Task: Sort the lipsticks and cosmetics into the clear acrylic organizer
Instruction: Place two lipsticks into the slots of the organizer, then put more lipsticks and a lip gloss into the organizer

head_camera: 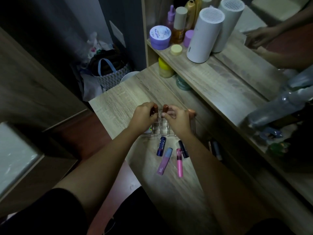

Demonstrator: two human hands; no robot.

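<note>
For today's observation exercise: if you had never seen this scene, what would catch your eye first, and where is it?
First, the two hands meeting mid-desk over the clear acrylic organizer: the left hand and right hand each pinch a brownish lipstick at its far edge. Next, the bright tubes lying loose nearer the person: a navy Nivea stick, a lilac tube and a pink tube. Then the tall white cylinder on the shelf above.
</note>
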